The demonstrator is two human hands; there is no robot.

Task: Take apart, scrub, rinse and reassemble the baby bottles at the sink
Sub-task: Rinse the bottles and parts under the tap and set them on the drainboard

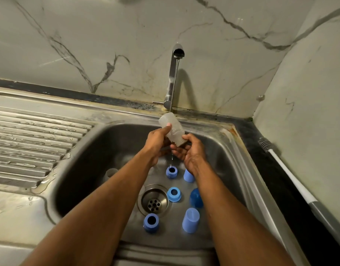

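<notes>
bottle tilted under tap to rinse | left hand fingers wrap its body | right hand fingers pinch its neck | collars, caps at 6 o'clock in sink

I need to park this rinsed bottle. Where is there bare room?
The ribbed drainboard left of the basin is bare, as is the flat steel below it. The basin floor around the drain is crowded with blue rings and caps.
</notes>
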